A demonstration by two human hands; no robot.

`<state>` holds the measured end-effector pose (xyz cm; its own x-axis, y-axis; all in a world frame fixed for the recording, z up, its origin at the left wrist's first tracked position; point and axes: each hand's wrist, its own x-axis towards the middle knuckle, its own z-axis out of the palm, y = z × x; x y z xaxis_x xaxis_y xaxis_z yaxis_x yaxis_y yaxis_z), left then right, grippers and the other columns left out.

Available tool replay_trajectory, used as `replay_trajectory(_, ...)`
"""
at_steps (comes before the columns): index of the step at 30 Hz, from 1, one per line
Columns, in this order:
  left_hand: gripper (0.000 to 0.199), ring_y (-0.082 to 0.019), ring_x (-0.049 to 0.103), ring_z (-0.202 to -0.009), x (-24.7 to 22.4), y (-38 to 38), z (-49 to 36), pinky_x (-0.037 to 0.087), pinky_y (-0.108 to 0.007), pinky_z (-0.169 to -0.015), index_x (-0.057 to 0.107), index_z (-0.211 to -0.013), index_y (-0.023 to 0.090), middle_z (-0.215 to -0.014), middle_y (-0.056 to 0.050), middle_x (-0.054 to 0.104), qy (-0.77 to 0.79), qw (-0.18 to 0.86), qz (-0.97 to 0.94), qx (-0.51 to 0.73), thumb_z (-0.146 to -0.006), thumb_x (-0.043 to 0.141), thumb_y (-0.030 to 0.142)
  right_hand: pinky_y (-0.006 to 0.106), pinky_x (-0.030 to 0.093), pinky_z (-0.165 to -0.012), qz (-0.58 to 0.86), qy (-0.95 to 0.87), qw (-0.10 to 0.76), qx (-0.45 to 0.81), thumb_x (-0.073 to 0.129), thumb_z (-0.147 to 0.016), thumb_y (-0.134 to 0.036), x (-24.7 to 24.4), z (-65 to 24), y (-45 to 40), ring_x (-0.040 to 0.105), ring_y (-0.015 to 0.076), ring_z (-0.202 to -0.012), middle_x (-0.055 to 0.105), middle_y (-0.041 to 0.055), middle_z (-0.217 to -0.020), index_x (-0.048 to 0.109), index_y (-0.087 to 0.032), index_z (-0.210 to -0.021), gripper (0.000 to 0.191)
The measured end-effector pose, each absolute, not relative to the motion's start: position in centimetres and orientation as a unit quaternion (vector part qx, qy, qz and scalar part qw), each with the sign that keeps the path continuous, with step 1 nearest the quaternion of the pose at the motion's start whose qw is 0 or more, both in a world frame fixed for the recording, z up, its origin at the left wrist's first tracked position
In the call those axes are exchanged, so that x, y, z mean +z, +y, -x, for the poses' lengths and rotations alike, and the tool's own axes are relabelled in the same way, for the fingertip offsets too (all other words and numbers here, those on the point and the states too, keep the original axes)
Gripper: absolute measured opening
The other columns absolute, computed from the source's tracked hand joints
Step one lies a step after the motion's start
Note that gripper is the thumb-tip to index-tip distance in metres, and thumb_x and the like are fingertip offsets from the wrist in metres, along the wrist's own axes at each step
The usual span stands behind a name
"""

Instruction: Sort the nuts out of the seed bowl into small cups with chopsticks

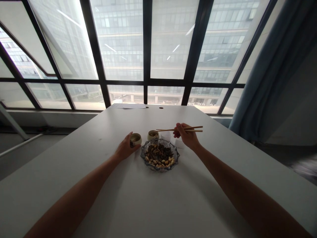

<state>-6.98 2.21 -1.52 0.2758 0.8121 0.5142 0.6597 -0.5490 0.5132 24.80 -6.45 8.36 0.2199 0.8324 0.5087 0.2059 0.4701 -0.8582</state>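
Observation:
My right hand (185, 134) is closed round a pair of chopsticks (194, 129), held nearly level, their tips pointing left above a small cup (153, 135). Something small lies inside that cup; I cannot make out what. My left hand (124, 147) wraps the side of another small cup (135, 139), which stands on the table to the left. Between both hands and nearer to me sits a scalloped glass bowl (160, 168). Pale nuts (160, 162) fill its near side, with dark seeds or dried pieces (162, 151) behind them.
Behind the bowl stands a clear, faint container (165, 135), partly hidden. White sheets of paper (130, 106) lie at the far end of the white table (153, 205). Large windows (170, 43) rise beyond, with a blue curtain (260, 79) on the right.

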Motion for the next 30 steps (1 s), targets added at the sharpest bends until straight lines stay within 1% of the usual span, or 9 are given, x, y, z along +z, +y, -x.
replay_trajectory(2, 0.09, -0.036, 0.055, -0.132, -1.6, 2.3, 7.0, 0.046, -0.051, -0.11, 0.036, -0.15, 0.011, -0.144, -0.023, 0.055, 0.47, 0.104, -0.792, 0.376, -0.079, 0.069, 0.057, 0.023, 0.047, -0.04, 0.444, -0.574, 0.648, 0.233, 0.066, -0.074, -0.077, 9.3, -25.3, -6.9, 0.061, 0.0128, -0.043, 0.067, 0.004, -0.055, 0.064, -0.018, -0.07, 0.06)
replay_trajectory(4, 0.092, -0.036, 0.056, -0.132, -1.8, 2.4, 7.1, 0.046, -0.051, -0.109, 0.036, -0.15, 0.011, -0.145, -0.023, 0.055, 0.474, 0.104, -0.791, 0.373, -0.079, 0.069, 0.058, 0.022, 0.045, -0.037, 0.439, -0.586, 0.639, 0.235, 0.066, -0.076, -0.077, 10.3, -25.9, -7.4, 0.058, 0.012, -0.039, 0.066, 0.0036, -0.052, 0.064, -0.017, -0.068, 0.06)
replay_trajectory(8, 0.092, -0.035, 0.061, -0.126, -2.1, 2.7, 7.1, 0.05, -0.052, -0.106, 0.035, -0.152, 0.015, -0.143, -0.021, 0.058, 0.476, 0.092, -0.787, 0.381, -0.079, 0.07, 0.059, 0.021, 0.04, -0.032, 0.451, -0.64, 0.558, 0.277, 0.068, -0.073, -0.077, 11.5, -26.8, -8.1, 0.055, 0.0117, -0.034, 0.064, 0.0033, -0.047, 0.064, -0.017, -0.064, 0.062)
replay_trajectory(10, 0.092, -0.035, 0.062, -0.125, -2.3, 2.8, 7.2, 0.051, -0.052, -0.104, 0.034, -0.152, 0.015, -0.141, -0.021, 0.059, 0.48, 0.09, -0.785, 0.38, -0.08, 0.069, 0.06, 0.019, 0.038, -0.032, 0.461, -0.664, 0.509, 0.297, 0.068, -0.072, -0.078, 11.5, -26.9, -8.3, 0.055, 0.0113, -0.034, 0.064, 0.0032, -0.047, 0.064, -0.016, -0.064, 0.062)
replay_trajectory(14, 0.091, -0.037, 0.059, -0.129, -2.7, 3.2, 7.4, 0.048, -0.053, -0.107, 0.033, -0.153, 0.014, -0.145, -0.023, 0.056, 0.486, 0.085, -0.781, 0.384, -0.082, 0.066, 0.06, 0.018, 0.039, -0.034, 0.465, -0.683, 0.47, 0.31, 0.066, -0.076, -0.076, 11.0, -26.7, -8.2, 0.056, 0.0102, -0.036, 0.064, 0.0023, -0.049, 0.064, -0.017, -0.065, 0.06)
replay_trajectory(17, 0.085, -0.038, 0.056, -0.132, -2.9, 3.6, 7.5, 0.047, -0.054, -0.109, 0.034, -0.153, 0.014, -0.147, -0.023, 0.054, 0.484, 0.076, -0.776, 0.397, -0.086, 0.063, 0.057, 0.018, 0.039, -0.036, 0.459, -0.692, 0.466, 0.308, 0.065, -0.08, -0.071, 10.4, -26.4, -7.9, 0.056, 0.0095, -0.038, 0.066, 0.0025, -0.052, 0.065, -0.017, -0.068, 0.056)
replay_trajectory(21, 0.078, -0.039, 0.055, -0.134, -2.9, 3.7, 7.5, 0.046, -0.055, -0.11, 0.036, -0.152, 0.015, -0.147, -0.022, 0.055, 0.477, 0.066, -0.775, 0.41, -0.087, 0.061, 0.052, 0.018, 0.038, -0.035, 0.47, -0.671, 0.483, 0.309, 0.065, -0.079, -0.071, 9.6, -25.9, -7.3, 0.056, 0.0098, -0.038, 0.067, 0.0028, -0.053, 0.065, -0.017, -0.068, 0.056)
replay_trajectory(25, 0.074, -0.041, 0.053, -0.134, -2.6, 3.4, 7.4, 0.045, -0.058, -0.111, 0.041, -0.148, 0.015, -0.146, -0.021, 0.055, 0.473, 0.057, -0.775, 0.417, -0.087, 0.062, 0.051, 0.02, 0.043, -0.039, 0.473, -0.651, 0.503, 0.316, 0.068, -0.074, -0.074, 8.9, -25.4, -6.7, 0.059, 0.0114, -0.042, 0.066, 0.0035, -0.051, 0.065, -0.017, -0.065, 0.058)
replay_trajectory(30, 0.066, -0.037, 0.054, -0.133, -2.3, 2.9, 7.2, 0.046, -0.055, -0.111, 0.045, -0.143, 0.019, -0.143, -0.018, 0.058, 0.469, 0.043, -0.771, 0.428, -0.087, 0.061, 0.049, 0.022, 0.049, -0.043, 0.456, -0.636, 0.516, 0.349, 0.07, -0.07, -0.075, 8.2, -25.0, -6.4, 0.06, 0.0123, -0.042, 0.067, 0.0031, -0.05, 0.065, -0.018, -0.065, 0.058)
